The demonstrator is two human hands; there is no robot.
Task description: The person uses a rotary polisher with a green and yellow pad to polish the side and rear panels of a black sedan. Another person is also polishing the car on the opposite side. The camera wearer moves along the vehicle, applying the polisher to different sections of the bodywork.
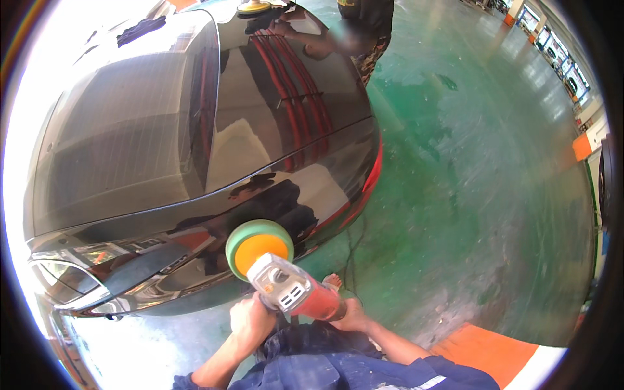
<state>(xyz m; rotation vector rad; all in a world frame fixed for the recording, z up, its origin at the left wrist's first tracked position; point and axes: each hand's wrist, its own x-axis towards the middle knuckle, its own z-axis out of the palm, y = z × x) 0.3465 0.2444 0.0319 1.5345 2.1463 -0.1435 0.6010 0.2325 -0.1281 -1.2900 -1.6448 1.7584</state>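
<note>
In the head view, an angle polisher (292,289) sits just below the centre of the frame, tilted with its head up and to the left; it has a red body, a silver-grey gear housing with dark vent slots, and a round polishing pad (260,226) with a green rim and a yellow-orange middle. The left hand (252,320) is closed around a grip beside the housing, and the right hand (353,316) is wrapped around the rear of the red body, so both hands hold the one tool. The pad lies over the side of a glossy black car (227,153), though whether it touches the paint cannot be told. The car fills the upper left, with one rear window (123,117), a red tail light (374,174) at its right edge, and red streaks mirrored in its trunk lid. Two pads show in all: the near one and a second yellow disc (253,7) at the top edge. One black cloth (141,30) lies at upper left, and one other person (370,49) stands at top centre in patterned trousers. Small marks on the housing are too blurred to read.
</note>
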